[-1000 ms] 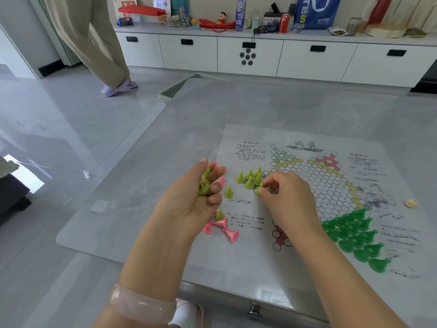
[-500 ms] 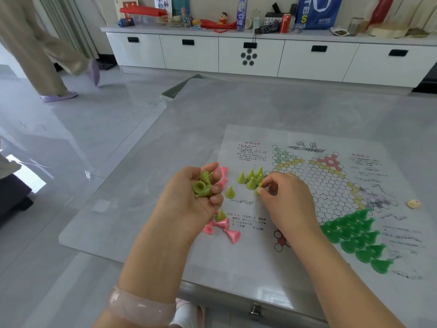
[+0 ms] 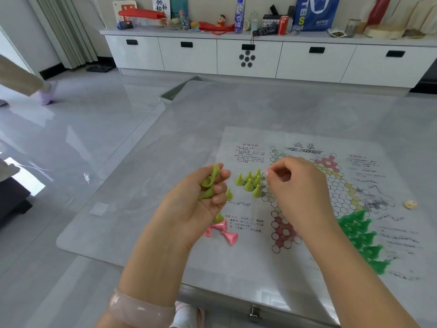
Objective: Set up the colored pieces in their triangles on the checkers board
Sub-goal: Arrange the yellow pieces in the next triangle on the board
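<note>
Right hand (image 3: 299,185) lifted off board (image 3: 307,185), grey table (image 3: 212,119), white cabinets (image 3: 260,55) behind

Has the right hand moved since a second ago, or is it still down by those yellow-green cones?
Yes. The right hand has lifted off the standing yellow-green cones and shifted a little right over the board, fingers pinched with nothing visible between them.

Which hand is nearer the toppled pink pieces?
Left. The left hand hangs right above the pink pieces; the right hand is farther off, over the board.
</note>
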{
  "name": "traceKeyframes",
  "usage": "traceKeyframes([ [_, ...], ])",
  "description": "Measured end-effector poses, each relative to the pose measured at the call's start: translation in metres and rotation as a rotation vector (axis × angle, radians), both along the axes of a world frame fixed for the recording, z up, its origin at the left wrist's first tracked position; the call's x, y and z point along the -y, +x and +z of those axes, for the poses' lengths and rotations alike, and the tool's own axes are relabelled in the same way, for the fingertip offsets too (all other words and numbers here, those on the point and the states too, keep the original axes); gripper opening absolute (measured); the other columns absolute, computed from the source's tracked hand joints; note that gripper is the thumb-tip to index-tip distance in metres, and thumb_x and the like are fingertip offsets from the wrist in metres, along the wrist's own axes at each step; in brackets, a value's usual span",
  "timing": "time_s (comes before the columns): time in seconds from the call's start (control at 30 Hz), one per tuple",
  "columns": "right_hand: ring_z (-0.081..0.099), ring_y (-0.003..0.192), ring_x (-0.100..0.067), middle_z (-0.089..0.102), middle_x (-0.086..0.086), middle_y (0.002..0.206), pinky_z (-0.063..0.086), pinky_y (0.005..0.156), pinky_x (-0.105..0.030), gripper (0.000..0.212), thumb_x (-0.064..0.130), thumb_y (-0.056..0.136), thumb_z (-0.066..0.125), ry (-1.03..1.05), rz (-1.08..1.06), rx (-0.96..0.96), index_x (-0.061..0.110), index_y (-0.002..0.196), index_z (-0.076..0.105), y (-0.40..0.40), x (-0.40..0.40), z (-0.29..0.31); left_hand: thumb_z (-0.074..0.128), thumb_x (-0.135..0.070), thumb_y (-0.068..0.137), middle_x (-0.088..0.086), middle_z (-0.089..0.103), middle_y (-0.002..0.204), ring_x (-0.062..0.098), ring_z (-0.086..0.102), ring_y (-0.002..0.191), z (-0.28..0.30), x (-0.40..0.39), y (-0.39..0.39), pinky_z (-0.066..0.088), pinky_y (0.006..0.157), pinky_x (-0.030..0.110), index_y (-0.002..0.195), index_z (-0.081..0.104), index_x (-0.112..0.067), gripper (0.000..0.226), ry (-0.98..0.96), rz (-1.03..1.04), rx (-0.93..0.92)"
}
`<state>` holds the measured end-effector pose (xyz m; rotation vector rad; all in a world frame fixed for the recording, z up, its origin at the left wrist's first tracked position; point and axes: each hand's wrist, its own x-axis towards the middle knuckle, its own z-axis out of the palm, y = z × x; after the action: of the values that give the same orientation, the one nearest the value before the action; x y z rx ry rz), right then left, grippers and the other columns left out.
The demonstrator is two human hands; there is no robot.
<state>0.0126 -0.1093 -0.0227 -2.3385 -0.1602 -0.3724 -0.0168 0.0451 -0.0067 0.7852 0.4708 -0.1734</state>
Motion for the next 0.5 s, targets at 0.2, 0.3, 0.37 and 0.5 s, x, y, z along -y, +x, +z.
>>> traceKeyframes([
  [0.2, 0.055, 0.071, -0.004, 0.061, 0.008, 0.077, 0.040, 0.062, -0.007, 0.007, 0.012, 0.081, 0.062, 0.173, 0.230, 0.024, 0.018, 0.084, 0.066, -0.008, -0.008, 0.013, 0.057, -0.021, 0.087, 0.000, 0.061, 0.061, 0.007, 0.037, 0.036, -0.001, 0.007, -0.002, 0.025, 0.031, 0.014, 0.079, 0.060, -0.010, 0.014, 0.161, -0.079, -0.017],
  [0.3, 0.053, 0.071, -0.006, 0.058, 0.010, 0.076, 0.041, 0.063, -0.011, 0.012, 0.014, 0.079, 0.065, 0.135, 0.355, 0.063, 0.021, 0.088, 0.067, -0.011, -0.012, 0.015, 0.060, -0.023, 0.085, -0.002, 0.053, 0.056, 0.006, 0.036, 0.037, -0.001, 0.009, -0.003, 0.024, 0.032, 0.015, 0.076, 0.061, -0.011, 0.015, 0.173, -0.089, -0.012],
  [0.37, 0.052, 0.071, -0.006, 0.057, 0.012, 0.076, 0.041, 0.062, -0.012, 0.013, 0.016, 0.077, 0.067, 0.126, 0.392, 0.082, 0.023, 0.088, 0.067, -0.012, -0.015, 0.015, 0.061, -0.023, 0.084, -0.002, 0.050, 0.054, 0.006, 0.037, 0.037, -0.001, 0.011, -0.003, 0.024, 0.033, 0.014, 0.074, 0.058, -0.012, 0.015, 0.181, -0.097, -0.004],
  [0.5, 0.052, 0.070, -0.006, 0.058, 0.009, 0.076, 0.045, 0.062, -0.024, 0.007, 0.019, 0.077, 0.067, 0.070, 0.387, 0.150, 0.021, 0.083, 0.066, -0.012, -0.017, 0.012, 0.060, -0.022, 0.085, -0.002, 0.049, 0.052, 0.006, 0.037, 0.036, -0.003, 0.014, -0.002, 0.024, 0.032, 0.015, 0.077, 0.054, -0.012, 0.014, 0.191, -0.089, -0.006],
])
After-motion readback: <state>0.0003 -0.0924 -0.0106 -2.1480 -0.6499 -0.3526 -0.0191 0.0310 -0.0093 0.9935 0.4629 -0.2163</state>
